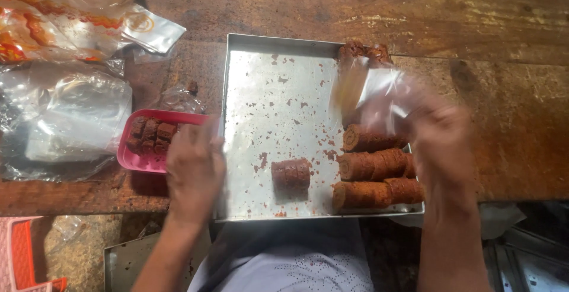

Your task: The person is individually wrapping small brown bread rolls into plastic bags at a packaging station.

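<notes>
The fingers of the left hand (194, 167) curl down over the near right corner of a small pink rectangular plastic tray (137, 160), apparently gripping its rim against the left edge of the large pan; the fingertips are hidden, so the exact grip cannot be told. This tray holds several short slices of brown rolled cake (151, 133), packed side by side at its far end. The right hand (441, 141) is blurred by motion; its fingers appear to pinch a clear thin plastic bag (370, 93), lifted above the pan's right side. Below lies a large square shiny metal baking pan (261, 78), dusted with brown crumbs. It contains one short cut brown roll piece (291, 173) near its front centre, three long brown cake rolls (370, 167) stacked along its right wall, and more cake at its far right corner. The pan rests on a worn wooden table (510, 120). Crumpled clear and orange-printed plastic wrappers (65, 25) lie at far left.
</notes>
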